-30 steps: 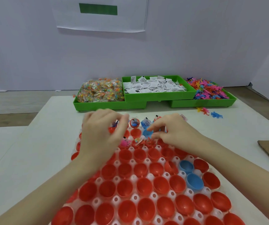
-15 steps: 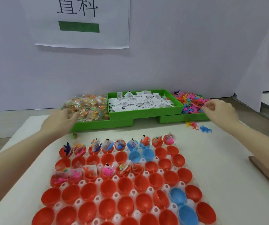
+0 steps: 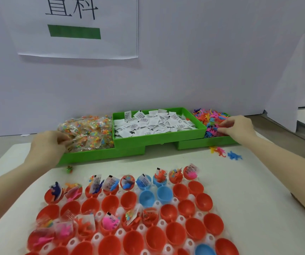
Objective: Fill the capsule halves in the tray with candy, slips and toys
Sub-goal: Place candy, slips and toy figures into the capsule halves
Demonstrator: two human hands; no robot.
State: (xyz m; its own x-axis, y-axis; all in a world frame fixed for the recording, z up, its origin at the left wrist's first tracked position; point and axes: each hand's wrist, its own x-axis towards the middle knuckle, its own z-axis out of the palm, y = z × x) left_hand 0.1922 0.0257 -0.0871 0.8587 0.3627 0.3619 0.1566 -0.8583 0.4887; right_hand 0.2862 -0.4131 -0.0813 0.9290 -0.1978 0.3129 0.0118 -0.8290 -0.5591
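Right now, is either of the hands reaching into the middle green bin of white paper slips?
No, the left hand is at the bagged candy and the right hand at the colourful plastic toys, leaving the slip bin untouched.

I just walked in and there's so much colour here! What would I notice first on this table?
Probably the big sheet of red capsule halves nearest you, with a few blue ones mixed in and the far row already stuffed with toys and slips. Behind it sit three green bins: candy packets on the left, white paper slips in the middle, bright toys on the right. The left hand reaches into the candy, the right hand into the toys.
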